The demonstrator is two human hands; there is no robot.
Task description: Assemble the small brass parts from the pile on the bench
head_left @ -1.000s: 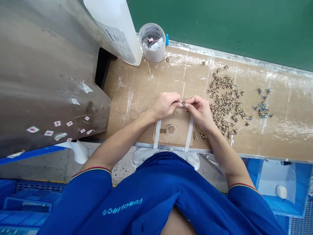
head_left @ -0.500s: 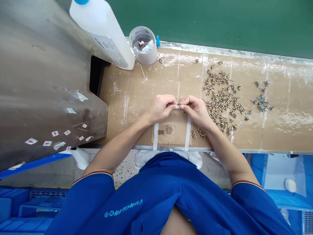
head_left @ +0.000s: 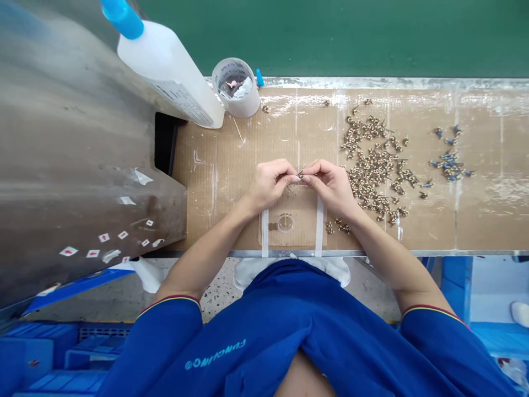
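Observation:
My left hand (head_left: 270,184) and my right hand (head_left: 329,184) meet over the cardboard, thumbs and forefingers pinched together. Between their fingertips is a small dark-and-gold part (head_left: 300,175), mostly covered, its exact kind too small to tell. Below the hands sits a small round clear dish (head_left: 285,222) on a taped cardboard piece. Right of my right hand spreads a heap of similar small dark-and-gold parts (head_left: 374,171). Several parts with blue on them (head_left: 449,164) lie farther right. A few loose parts (head_left: 338,226) lie beside my right forearm.
At the back left stand a white bottle with a blue cap (head_left: 173,71) and a round tub (head_left: 243,105) holding scraps. A thin stick (head_left: 238,129) lies by the tub. A brown metal panel (head_left: 91,165) borders the left side; a green surface (head_left: 330,38) lies beyond the cardboard.
The camera view has shifted and turned slightly. Both hands stay together over the same spot, still pinching the small part, with a little more of it showing.

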